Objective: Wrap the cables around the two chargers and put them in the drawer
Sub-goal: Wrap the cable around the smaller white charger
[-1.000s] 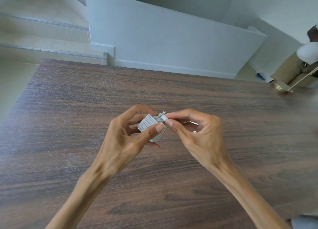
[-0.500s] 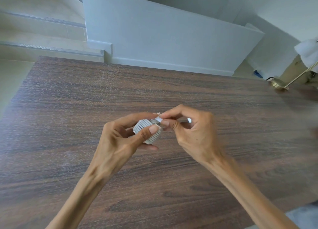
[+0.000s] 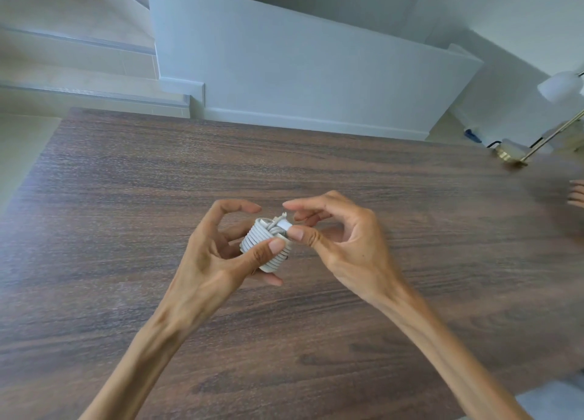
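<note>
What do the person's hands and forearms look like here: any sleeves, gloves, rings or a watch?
Both the left hand and the right hand are bare, with no gloves, and no rings visible. Both forearms are uncovered as far as the frame's lower edge: no sleeves, watch or bracelet show. Fingernails look short and unpainted.

Setting: I log this as a home interior. Dark wood-grain table (image 3: 158, 198) as landmark; beyond its far edge, pale tiled stair steps (image 3: 79, 72) and a white half-wall (image 3: 316, 72) with skirting; at its far right corner, a brass lamp (image 3: 518, 157), white shade.
</note>
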